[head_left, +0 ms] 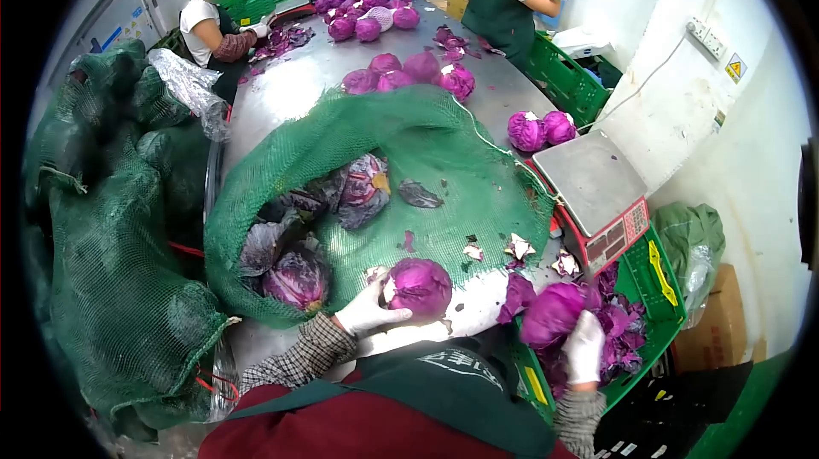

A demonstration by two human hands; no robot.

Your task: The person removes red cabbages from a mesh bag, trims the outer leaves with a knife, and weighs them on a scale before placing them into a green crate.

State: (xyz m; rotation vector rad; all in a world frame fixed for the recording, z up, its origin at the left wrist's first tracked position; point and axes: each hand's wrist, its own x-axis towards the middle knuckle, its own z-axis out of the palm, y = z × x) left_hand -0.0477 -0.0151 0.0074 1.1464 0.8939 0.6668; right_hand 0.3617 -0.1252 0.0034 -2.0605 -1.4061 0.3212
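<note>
Purple leaves (623,327) lie in a green crate (674,327) close by, on the right. The right hand (584,348), in a white glove, is by a big purple piece (550,314) at the crate. I can't tell if it is gripping that piece or just touching it. The left hand (374,310), also in a white glove, has its thumb and fingers around a round purple cabbage (419,288) at the near side of the table (281,96). This cabbage is smooth and bright, so its rough leaves look mostly off.

Just past it is a green net (461,233) with dark cabbages (365,188) inside. They have their rough leaves on, so they look not done. Big full net sacks (128,263) lean on the left, so lots more seem left.

On the right is a scale (589,177), with two bright cabbages (527,130) just beside it. Farther back sit a bright bunch (422,69) and a bigger pile (367,28). Those look done, or nearly. One person (199,32) is at the far left, and another person (499,20) holds a cabbage at the far right.
</note>
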